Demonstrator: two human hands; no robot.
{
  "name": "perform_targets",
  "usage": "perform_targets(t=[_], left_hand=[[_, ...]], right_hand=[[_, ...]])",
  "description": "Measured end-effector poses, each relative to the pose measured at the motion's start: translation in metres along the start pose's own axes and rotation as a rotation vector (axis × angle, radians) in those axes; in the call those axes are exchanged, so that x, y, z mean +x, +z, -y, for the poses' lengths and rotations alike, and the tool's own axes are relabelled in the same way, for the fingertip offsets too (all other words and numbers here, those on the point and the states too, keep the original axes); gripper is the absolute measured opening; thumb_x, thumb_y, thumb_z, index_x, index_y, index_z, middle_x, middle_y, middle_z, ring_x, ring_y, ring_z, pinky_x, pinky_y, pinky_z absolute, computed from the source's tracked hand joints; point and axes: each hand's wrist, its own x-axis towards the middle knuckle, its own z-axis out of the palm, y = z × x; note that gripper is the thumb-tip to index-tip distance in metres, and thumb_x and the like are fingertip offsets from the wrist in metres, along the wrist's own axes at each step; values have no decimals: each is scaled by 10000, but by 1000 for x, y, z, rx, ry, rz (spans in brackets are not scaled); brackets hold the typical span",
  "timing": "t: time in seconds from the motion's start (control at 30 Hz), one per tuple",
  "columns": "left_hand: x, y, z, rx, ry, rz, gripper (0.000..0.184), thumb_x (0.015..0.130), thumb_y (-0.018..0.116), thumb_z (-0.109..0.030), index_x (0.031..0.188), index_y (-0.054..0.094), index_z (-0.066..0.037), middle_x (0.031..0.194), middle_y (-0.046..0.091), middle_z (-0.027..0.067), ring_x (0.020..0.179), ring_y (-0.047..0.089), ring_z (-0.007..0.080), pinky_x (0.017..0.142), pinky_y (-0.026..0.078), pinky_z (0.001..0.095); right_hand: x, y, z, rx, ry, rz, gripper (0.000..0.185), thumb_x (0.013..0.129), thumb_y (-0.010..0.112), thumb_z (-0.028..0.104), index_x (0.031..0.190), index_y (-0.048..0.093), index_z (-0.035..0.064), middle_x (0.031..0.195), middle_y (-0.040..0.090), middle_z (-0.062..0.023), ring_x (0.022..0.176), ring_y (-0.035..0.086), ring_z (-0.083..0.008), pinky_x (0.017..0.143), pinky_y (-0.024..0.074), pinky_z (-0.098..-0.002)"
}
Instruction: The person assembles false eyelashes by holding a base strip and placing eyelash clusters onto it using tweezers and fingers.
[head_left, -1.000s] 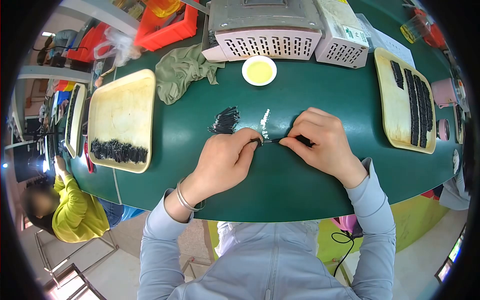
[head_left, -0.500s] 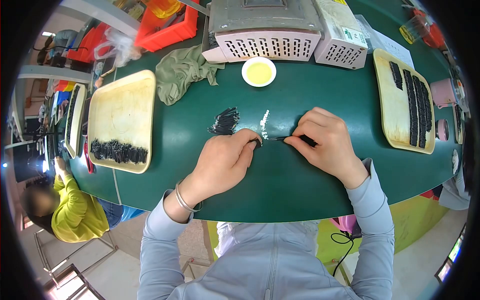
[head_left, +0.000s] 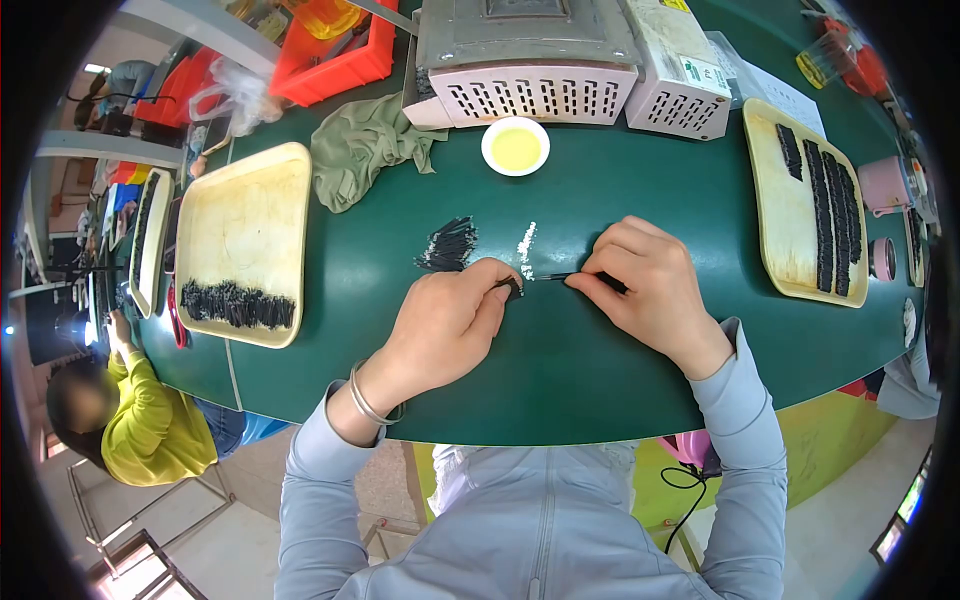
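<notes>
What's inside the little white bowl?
The white bowl has yellow stuff in it that looks like a liquid. It hides most of the bowl's inside, so I can't see the bottom or whether anything lies there.

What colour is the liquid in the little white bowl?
Pale yellow; the liquid shows best in the head view, inside the white bowl.

The person wears a pale grey-blue long-sleeved jacket (head_left: 470, 540) with a matching zip (head_left: 545, 525) running down the front. Its smooth sleeves (head_left: 325, 500) end in plain cuffs (head_left: 725, 355). A slim, silver-coloured metal bangle (head_left: 366, 402) circles the left wrist (head_left: 378, 385). White, lacy-edged fabric (head_left: 452, 480) shows at the waist.
</notes>
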Motion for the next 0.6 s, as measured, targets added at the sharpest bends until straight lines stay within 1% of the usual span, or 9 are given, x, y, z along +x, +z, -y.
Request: perform_targets(t=[0.1, 0.2, 0.6], left_hand=[[0, -1, -4, -23, -35, -8, 114, 879, 519, -47, 969, 586, -32, 641, 598, 144, 588, 601, 336, 539, 458, 419], [0, -1, -4, -3, -31, -4, 112, 877, 520, -44, 967, 586, -32, 645, 602, 145, 588, 601, 339, 538, 459, 419], [0, 2, -1, 48, 14, -22, 101, 870, 535, -33, 958, 586, -37, 636, 596, 145, 574, 598, 335, 520, 451, 424]], right_hand=[[0, 1, 0, 5, -5, -2, 196, 644, 798, 46, 679, 607, 20, 692, 568, -64, 627, 538, -238, 534, 432, -339], [1, 2, 0, 152, 50, 9, 186, 646, 800, 43, 680, 619, 22, 684, 574, -59, 620, 539, -223, 528, 427, -328], [3, 6, -1, 151, 12, -1, 183, 655, 801, 43, 676, 621, 22, 673, 577, -51, 607, 535, -216, 512, 416, -320]])
